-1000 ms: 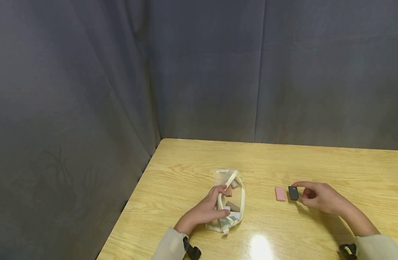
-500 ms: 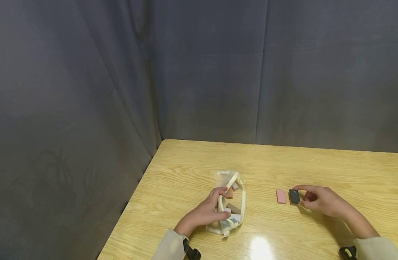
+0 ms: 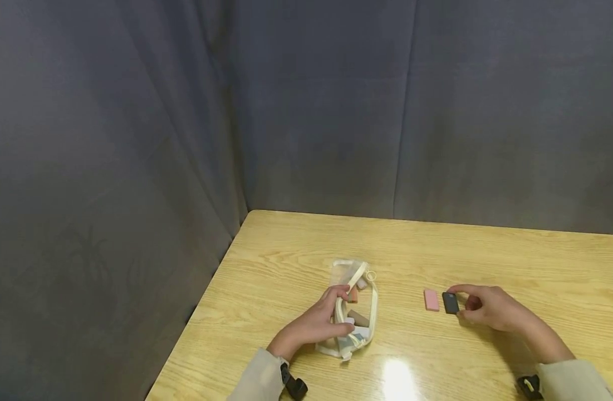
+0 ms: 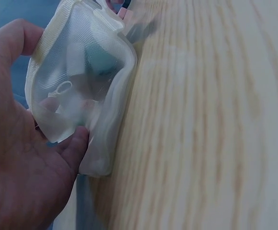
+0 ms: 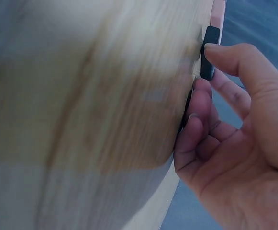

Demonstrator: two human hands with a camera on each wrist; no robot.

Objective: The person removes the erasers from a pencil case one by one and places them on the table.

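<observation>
My left hand [image 3: 318,322] grips the near-left side of a see-through mesh zip pouch [image 3: 374,312] with cream edging, its mouth spread. Inside the pouch lie several small blocks, among them an orange one [image 3: 353,295] and a brown one [image 3: 358,318]. In the left wrist view, thumb and fingers bend round the mesh pouch [image 4: 100,91]. My right hand [image 3: 496,309] pinches a small black block [image 3: 450,303] between thumb and index finger, down at the table. The right wrist view has the black block [image 5: 209,57] edge-on, thumb against it. A pink block [image 3: 431,300] lies just left of it.
Both things rest on a light wood-grain table [image 3: 286,250]. Dark grey curtains [image 3: 326,111] hang behind it and along its left side. A black strap with a camera [image 3: 295,384] is on the left wrist. Light glares off the table front [image 3: 398,379].
The black block, pinched in my right hand, has settled lower and slightly left, lying flatter beside the pink block. My left hand keeps its grip on the pouch.
</observation>
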